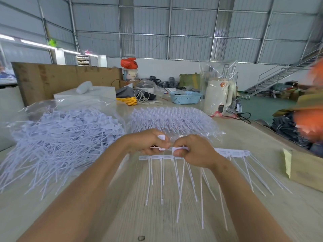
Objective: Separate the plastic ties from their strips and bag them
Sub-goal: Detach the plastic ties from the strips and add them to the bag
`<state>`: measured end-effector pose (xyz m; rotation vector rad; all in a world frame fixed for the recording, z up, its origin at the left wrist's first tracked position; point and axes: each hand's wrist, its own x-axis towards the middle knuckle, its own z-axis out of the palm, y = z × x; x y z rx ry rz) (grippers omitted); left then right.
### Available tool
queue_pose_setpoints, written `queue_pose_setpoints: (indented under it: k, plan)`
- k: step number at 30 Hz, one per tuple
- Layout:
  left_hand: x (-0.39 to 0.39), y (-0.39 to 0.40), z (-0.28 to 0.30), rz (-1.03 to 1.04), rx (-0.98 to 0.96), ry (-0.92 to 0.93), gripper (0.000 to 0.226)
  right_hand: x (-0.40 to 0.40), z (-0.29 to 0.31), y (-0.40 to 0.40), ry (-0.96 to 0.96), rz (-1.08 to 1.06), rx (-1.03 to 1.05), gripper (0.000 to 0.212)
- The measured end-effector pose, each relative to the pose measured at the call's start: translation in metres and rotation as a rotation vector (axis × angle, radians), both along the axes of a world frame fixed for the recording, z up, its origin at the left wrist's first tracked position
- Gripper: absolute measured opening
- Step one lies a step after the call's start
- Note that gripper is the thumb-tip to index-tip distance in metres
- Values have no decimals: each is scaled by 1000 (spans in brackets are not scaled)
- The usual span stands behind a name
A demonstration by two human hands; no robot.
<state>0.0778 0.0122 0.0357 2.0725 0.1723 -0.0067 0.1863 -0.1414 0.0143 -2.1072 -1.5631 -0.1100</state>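
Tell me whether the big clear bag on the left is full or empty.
Nearly full. The clear plastic bag bulges with loose white ties, whose tails spill out of its near side onto the table.

Two bare forearms reach into the head view from the bottom corners, with no sleeve, watch or bracelet anywhere along their visible length. The left hand [148, 141] wears no glove, but a strip of white tape wraps one fingertip (which finger is hard to tell through the blur). The right hand [194, 151] is likewise ungloved, with white tape wound around the thumb tip. No rings show on either hand.
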Motion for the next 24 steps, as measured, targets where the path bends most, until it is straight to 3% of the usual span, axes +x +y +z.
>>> queue_pose_setpoints:
  k: [2,5,7,10,13,16,21,22,24]
  plan:
    - [1,-3,0,-3,-171,-61,31,2,2,-2,101,13,95,22]
    - [14,-12,-1,172,-356,-271,26,0,4,0,213,4,354,14]
    - [20,-17,-1,204,-481,-319,35,-2,5,1,250,17,465,14]
    - [24,-21,-6,146,-521,-293,58,-5,5,1,334,33,557,31]
    - [29,-31,-14,112,-437,-278,68,-7,0,6,309,6,533,27]
    - [32,-38,-23,114,-395,-367,35,-6,-8,11,205,-39,537,24]
    - [34,-33,-23,365,-423,-457,26,0,-10,9,361,-125,482,59]
    - [34,-32,-22,411,-425,-483,26,1,-11,9,385,-158,436,54]
    - [32,-29,-21,435,-457,-533,25,3,-12,10,429,-163,365,25]
